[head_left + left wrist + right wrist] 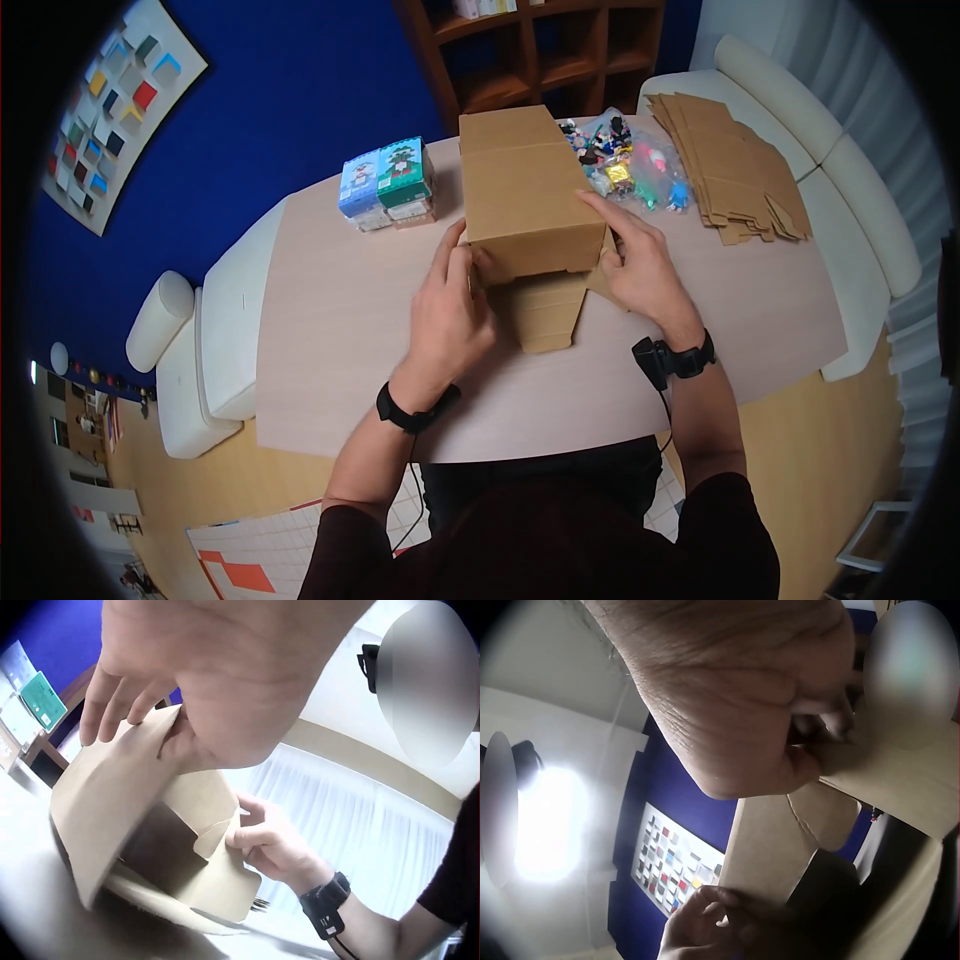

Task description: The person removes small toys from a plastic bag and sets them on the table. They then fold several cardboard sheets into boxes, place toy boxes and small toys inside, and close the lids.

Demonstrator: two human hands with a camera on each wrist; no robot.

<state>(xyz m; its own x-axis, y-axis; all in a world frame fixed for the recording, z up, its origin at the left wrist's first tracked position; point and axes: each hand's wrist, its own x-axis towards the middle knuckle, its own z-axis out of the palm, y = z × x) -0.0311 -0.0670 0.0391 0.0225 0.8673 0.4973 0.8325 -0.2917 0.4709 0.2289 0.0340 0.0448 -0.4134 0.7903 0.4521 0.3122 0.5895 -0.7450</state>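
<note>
A person in a dark short-sleeved top worked at a pale bench (340,340) with both bare hands on a brown cardboard box (525,185), which stood out at the upper centre of the head view. The box lay directly above the hands in that frame, its long axis running from near the top of the frame down toward the person, its unsealed end closest to the body. A lower flap (545,318) reached from that end toward the bottom of the frame. Neither hand was nearer: both touched the box, one on each side of the same end. The left hand (450,312), at the near left corner, pinched cardboard in a narrow grip, its fingers spread on the outer face and its thumb partly hidden behind the edge in the left wrist view. The right hand (643,268), at the near right corner, held a side flap (229,883) between thumb and fingers, also narrowly, the index finger stretched along the box's upper edge. Between the hands the box's interior showed dark; its contents, if any, could not be told. A blue box (360,190) and a green box (404,172) stood side by side at left; a clear bag of colourful figures (630,165) lay at right, beside flattened cardboard (735,165).
</note>
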